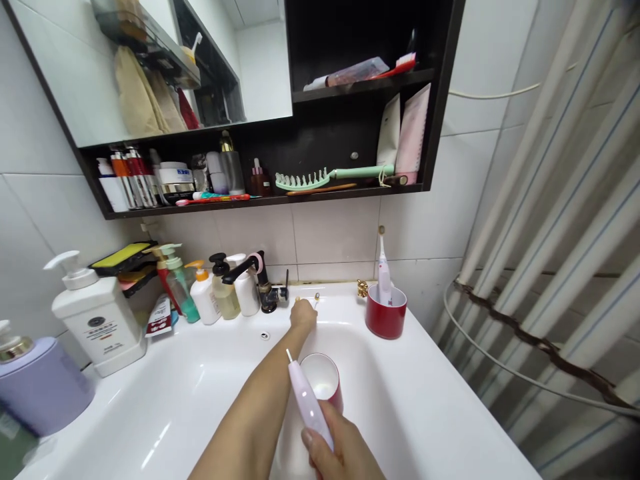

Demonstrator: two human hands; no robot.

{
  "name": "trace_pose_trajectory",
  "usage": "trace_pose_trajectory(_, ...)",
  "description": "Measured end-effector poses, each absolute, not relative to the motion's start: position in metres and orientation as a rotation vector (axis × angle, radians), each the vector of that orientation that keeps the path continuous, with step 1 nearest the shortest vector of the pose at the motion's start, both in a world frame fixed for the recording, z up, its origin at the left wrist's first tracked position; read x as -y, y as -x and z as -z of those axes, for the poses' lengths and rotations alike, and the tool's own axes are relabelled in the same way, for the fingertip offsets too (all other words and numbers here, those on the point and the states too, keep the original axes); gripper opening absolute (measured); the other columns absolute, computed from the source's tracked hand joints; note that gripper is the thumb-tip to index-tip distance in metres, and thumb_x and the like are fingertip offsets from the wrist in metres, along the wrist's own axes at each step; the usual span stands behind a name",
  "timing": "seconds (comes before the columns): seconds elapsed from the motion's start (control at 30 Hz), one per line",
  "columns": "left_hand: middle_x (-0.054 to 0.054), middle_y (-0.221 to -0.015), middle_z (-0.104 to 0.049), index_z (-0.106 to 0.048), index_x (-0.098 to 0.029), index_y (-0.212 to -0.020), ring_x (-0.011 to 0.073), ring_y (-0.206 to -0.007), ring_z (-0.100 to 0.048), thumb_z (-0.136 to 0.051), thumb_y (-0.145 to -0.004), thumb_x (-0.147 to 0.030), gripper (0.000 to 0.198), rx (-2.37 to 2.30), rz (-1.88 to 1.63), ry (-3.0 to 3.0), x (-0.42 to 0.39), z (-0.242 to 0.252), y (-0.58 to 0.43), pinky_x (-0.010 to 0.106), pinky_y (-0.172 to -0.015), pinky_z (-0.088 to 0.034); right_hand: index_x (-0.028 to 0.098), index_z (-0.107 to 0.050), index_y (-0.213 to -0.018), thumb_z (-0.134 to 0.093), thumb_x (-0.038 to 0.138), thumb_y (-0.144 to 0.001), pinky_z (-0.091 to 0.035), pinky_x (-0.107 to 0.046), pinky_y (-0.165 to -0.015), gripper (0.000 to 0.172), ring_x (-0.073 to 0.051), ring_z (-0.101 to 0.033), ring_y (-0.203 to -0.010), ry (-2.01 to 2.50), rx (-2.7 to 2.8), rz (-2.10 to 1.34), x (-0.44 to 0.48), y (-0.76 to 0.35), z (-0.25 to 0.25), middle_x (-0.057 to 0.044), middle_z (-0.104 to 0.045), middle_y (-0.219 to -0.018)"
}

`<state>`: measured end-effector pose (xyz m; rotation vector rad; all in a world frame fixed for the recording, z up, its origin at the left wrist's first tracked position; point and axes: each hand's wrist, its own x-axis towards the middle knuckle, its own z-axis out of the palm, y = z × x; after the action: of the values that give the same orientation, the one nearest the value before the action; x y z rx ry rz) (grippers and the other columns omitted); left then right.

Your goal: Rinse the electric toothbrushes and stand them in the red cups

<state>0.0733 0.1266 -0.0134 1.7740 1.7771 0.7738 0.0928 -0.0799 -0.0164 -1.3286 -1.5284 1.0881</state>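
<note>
My right hand [340, 443] grips a pale pink electric toothbrush handle [307, 400], tilted up to the left. Its thin metal shaft is bare at the top. Just behind it a red cup [320, 377] with a white inside stands in the sink [230, 373]; my fingers partly cover it, and whether they touch it I cannot tell. My left hand [303, 315] reaches across to the sink's back ledge, fingers curled down beside small gold-coloured bits [317, 296]. What those fingers hold, if anything, is hidden.
Right of my left hand, another red cup [386, 320] holds an electric toothbrush [383, 273]. A black faucet [263, 283] and several pump bottles [203, 293] line the back left. Above hangs a dark shelf [270, 201] with a green hairbrush [330, 177]. White pipes [540, 200] run at right.
</note>
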Motion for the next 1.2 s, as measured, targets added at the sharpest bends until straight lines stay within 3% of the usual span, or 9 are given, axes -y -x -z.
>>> trace_pose_trajectory(0.2, 0.016, -0.09, -0.053, -0.054, -0.011, -0.072, 0.0244, -0.087, -0.047, -0.05, -0.059, -0.026, 0.02, -1.819, -0.775, -1.902, -0.126, 0.015, -0.063, 0.032, -0.071, -0.033, 0.014, -0.045, -0.081, -0.038, 0.035, -0.067, -0.03, -0.018, -0.04, 0.027, -0.007, -0.036, -0.042, 1.308, 1.48, -1.119, 0.08, -0.095, 0.017, 0.003, -0.039, -0.05)
trace_pose_trajectory(0.3, 0.014, -0.1, -0.048, -0.053, -0.013, -0.08, 0.0231, -0.096, -0.041, -0.047, -0.063, -0.024, 0.021, -1.837, -0.827, -1.895, -0.122, 0.015, -0.048, 0.033, -0.078, -0.029, 0.015, -0.042, -0.084, -0.035, 0.039, -0.068, -0.029, -0.017, -0.036, 0.03, -0.005, -0.035, -0.037, 1.307, 1.398, -1.22, 0.081, -0.095, 0.014, 0.004, -0.037, -0.051)
trace_pose_trajectory(0.47, 0.018, -0.089, -0.052, -0.053, -0.009, -0.063, 0.0245, -0.094, -0.043, -0.047, -0.059, -0.007, 0.008, -1.811, -0.855, -1.724, -0.114, 0.014, -0.033, 0.033, -0.077, -0.029, 0.016, -0.039, -0.088, -0.034, 0.041, -0.068, -0.031, -0.017, -0.034, 0.032, -0.004, -0.036, -0.035, 1.331, 1.326, -1.249, 0.08, -0.094, 0.014, 0.004, -0.037, -0.054)
trace_pose_trajectory(0.57, 0.016, -0.077, -0.056, -0.05, -0.011, -0.054, 0.0233, -0.087, -0.048, -0.048, -0.059, -0.007, 0.007, -1.722, -0.891, -1.563, -0.102, 0.008, -0.024, 0.031, -0.072, -0.034, 0.017, -0.038, -0.088, -0.035, 0.039, -0.069, -0.029, -0.016, -0.032, 0.029, -0.004, -0.035, -0.036, 1.367, 1.265, -1.277, 0.08, -0.095, 0.012, 0.005, -0.036, -0.053)
trace_pose_trajectory(0.67, 0.009, -0.064, -0.056, -0.048, -0.013, -0.058, 0.0168, -0.07, -0.054, -0.045, -0.065, -0.017, 0.009, -1.564, -0.93, -1.391, -0.078, -0.003, -0.009, 0.026, -0.061, -0.04, 0.017, -0.038, -0.08, -0.035, 0.038, -0.069, -0.028, -0.016, -0.031, 0.024, -0.004, -0.036, -0.036, 1.36, 1.19, -1.389, 0.082, -0.094, 0.012, 0.005, -0.037, -0.054)
trace_pose_trajectory(0.8, 0.006, -0.062, -0.056, -0.045, -0.012, -0.063, 0.0097, -0.056, -0.054, -0.038, -0.071, -0.022, 0.014, -1.295, -1.003, -1.135, -0.034, -0.014, 0.008, 0.021, -0.054, -0.042, 0.018, -0.035, -0.074, -0.033, 0.041, -0.069, -0.028, -0.017, -0.029, 0.024, -0.004, -0.036, -0.034, 1.271, 1.19, -1.512, 0.086, -0.088, 0.015, 0.005, -0.039, -0.054)
trace_pose_trajectory(0.97, 0.005, -0.06, -0.056, -0.041, -0.012, -0.062, 0.0083, -0.048, -0.053, -0.042, -0.068, -0.018, 0.009, -0.885, -1.086, -0.617, 0.0, -0.019, 0.009, 0.019, -0.047, -0.041, 0.018, -0.033, -0.067, -0.034, 0.043, -0.068, -0.028, -0.016, -0.028, 0.025, -0.003, -0.036, -0.033, 1.242, 1.208, -1.584, 0.091, -0.081, 0.014, 0.005, -0.04, -0.054)
trace_pose_trajectory(1.2, 0.004, -0.056, -0.054, -0.04, -0.012, -0.063, 0.0091, -0.047, -0.053, -0.048, -0.066, -0.019, 0.011, -0.778, -1.133, -0.554, 0.003, -0.013, 0.005, 0.019, -0.046, -0.041, 0.017, -0.035, -0.067, -0.036, 0.045, -0.067, -0.028, -0.016, -0.029, 0.027, -0.003, -0.035, -0.033, 1.249, 1.265, -1.518, 0.091, -0.08, 0.012, 0.005, -0.04, -0.054)
